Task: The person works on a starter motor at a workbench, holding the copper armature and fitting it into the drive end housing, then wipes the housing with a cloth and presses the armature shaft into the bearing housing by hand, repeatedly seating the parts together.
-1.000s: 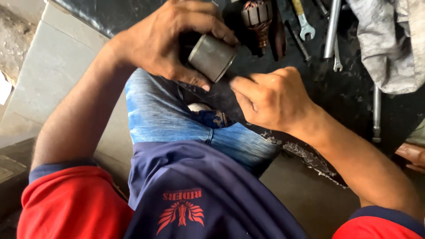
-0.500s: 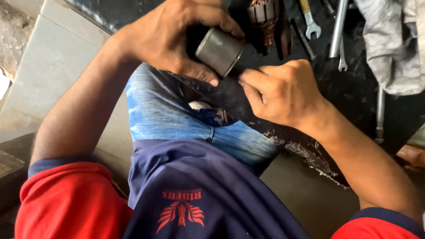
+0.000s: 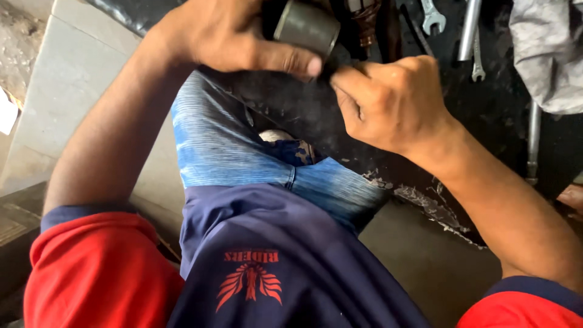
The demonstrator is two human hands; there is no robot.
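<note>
— What does the left hand [image 3: 231, 36] hold?

— A grey metal cylinder [image 3: 306, 27], short and dull, at the top edge of the view. The thumb presses along its lower side; the other fingers wrap over the top, mostly out of frame. So the hand is closed around it.

— And the right hand [image 3: 392, 100]?

— Just beside the cylinder, below and to the right of it. The fingers are curled in tight, thumb and forefinger pinched together at a point right under the cylinder's lower end. Whether they pinch something small, I cannot tell; the spot is dark.

— Do the hands touch?

— The left thumb tip and the right forefinger knuckle look touching, or very nearly.

— Where is all this?

— Above the person's knee, in torn blue jeans [image 3: 243, 152], over a black, greasy floor [image 3: 486, 133].

— What lies around?

— A brownish motor part [image 3: 364, 18] just behind the cylinder. Two spanners [image 3: 431, 15] further right, beside a shiny metal rod [image 3: 469, 30]. A grey rag [image 3: 546, 54] in the top right corner. A pale concrete slab [image 3: 73, 97] on the left.
</note>
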